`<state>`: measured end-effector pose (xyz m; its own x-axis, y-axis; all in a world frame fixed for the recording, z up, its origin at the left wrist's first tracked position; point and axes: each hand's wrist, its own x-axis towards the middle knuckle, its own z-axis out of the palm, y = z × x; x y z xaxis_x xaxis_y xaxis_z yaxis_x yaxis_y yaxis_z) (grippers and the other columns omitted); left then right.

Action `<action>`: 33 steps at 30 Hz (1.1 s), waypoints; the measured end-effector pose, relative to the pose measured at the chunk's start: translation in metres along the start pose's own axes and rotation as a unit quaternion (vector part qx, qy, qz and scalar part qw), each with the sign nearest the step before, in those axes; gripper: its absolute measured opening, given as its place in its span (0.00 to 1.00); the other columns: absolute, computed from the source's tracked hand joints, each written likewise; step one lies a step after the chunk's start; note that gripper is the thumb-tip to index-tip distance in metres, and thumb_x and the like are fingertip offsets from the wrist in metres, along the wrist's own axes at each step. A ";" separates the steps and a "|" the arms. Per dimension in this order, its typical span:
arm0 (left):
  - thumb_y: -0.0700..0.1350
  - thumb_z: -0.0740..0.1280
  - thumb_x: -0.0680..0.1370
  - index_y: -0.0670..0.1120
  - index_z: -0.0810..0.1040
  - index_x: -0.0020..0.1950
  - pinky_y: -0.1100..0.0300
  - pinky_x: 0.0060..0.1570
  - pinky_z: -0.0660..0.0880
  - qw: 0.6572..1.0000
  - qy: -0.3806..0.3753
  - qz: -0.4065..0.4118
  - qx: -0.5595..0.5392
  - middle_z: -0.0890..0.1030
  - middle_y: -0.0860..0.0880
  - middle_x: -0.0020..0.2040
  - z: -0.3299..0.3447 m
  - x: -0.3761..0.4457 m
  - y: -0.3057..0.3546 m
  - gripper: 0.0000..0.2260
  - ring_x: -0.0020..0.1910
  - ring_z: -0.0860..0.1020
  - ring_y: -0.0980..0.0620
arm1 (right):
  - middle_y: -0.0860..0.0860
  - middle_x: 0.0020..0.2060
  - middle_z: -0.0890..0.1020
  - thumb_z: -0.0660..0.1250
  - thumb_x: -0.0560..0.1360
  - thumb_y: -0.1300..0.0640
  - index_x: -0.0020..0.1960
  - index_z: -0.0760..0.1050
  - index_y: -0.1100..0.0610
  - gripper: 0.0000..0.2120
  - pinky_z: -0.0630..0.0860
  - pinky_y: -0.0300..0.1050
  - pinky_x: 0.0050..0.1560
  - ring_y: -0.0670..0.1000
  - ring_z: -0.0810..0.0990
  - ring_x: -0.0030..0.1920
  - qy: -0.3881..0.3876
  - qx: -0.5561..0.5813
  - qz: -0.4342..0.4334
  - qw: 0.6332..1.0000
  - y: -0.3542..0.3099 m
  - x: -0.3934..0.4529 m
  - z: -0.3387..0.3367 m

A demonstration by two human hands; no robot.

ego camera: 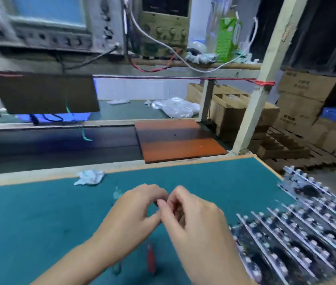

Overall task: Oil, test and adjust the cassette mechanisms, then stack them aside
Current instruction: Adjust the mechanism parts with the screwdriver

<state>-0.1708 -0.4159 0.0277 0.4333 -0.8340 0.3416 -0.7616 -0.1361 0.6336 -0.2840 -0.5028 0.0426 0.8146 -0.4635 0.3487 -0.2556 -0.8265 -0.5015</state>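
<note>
Your left hand (131, 214) and right hand (191, 221) are meeting fingertip to fingertip, fingers curled. Whether they're pinching anything, I can't tell. Cassette mechanisms (306, 233) are lying stacked at your right.

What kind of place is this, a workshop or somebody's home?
Most likely a small electronics assembly or repair workshop. Test instruments with knobs sit on a shelf over the green bench, rows of cassette mechanisms are stacked at the right, and cardboard boxes are piled behind.

2 bare hands (183, 219) and forearms, no sleeves, gloves or rings.
</note>
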 end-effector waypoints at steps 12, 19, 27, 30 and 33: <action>0.46 0.70 0.75 0.62 0.75 0.41 0.64 0.45 0.72 0.922 0.174 -0.296 0.181 0.79 0.64 0.40 -0.125 -0.238 -0.104 0.11 0.42 0.76 0.64 | 0.48 0.45 0.79 0.59 0.78 0.49 0.45 0.69 0.48 0.05 0.68 0.45 0.48 0.50 0.75 0.48 -0.271 0.155 -0.177 0.933 -0.159 -0.011 0.183; 0.56 0.58 0.70 0.45 0.82 0.49 0.47 0.44 0.76 0.799 0.246 -0.345 0.427 0.80 0.46 0.49 -0.209 -0.321 -0.125 0.20 0.47 0.79 0.43 | 0.55 0.60 0.74 0.59 0.79 0.55 0.65 0.69 0.56 0.15 0.64 0.45 0.63 0.53 0.70 0.62 -0.327 0.196 -0.249 0.891 -0.275 -0.022 0.278; 0.50 0.76 0.69 0.38 0.80 0.54 0.50 0.37 0.75 0.729 0.214 -0.501 0.414 0.82 0.39 0.47 -0.252 -0.366 -0.152 0.20 0.42 0.82 0.39 | 0.58 0.71 0.66 0.58 0.78 0.60 0.76 0.53 0.57 0.28 0.63 0.49 0.67 0.59 0.65 0.69 -0.415 0.225 -0.219 0.854 -0.371 0.003 0.331; 0.45 0.75 0.70 0.39 0.81 0.56 0.52 0.45 0.75 0.753 0.237 -0.488 0.372 0.84 0.41 0.51 -0.255 -0.368 -0.159 0.18 0.48 0.82 0.42 | 0.59 0.65 0.73 0.59 0.77 0.61 0.73 0.58 0.55 0.26 0.69 0.49 0.62 0.61 0.72 0.62 -0.416 0.266 -0.186 0.849 -0.370 -0.002 0.337; 0.46 0.77 0.68 0.43 0.82 0.55 0.56 0.41 0.75 0.785 0.235 -0.433 0.374 0.85 0.46 0.48 -0.251 -0.363 -0.159 0.17 0.43 0.83 0.46 | 0.52 0.60 0.77 0.61 0.75 0.63 0.67 0.65 0.53 0.21 0.70 0.50 0.62 0.55 0.77 0.57 -0.384 0.349 -0.130 0.845 -0.347 0.000 0.330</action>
<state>-0.0860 0.0429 -0.0234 0.9411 0.0117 0.3378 -0.0757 -0.9668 0.2442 -0.0236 -0.1104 -0.0442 0.9622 0.2696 0.0371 0.1349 -0.3541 -0.9254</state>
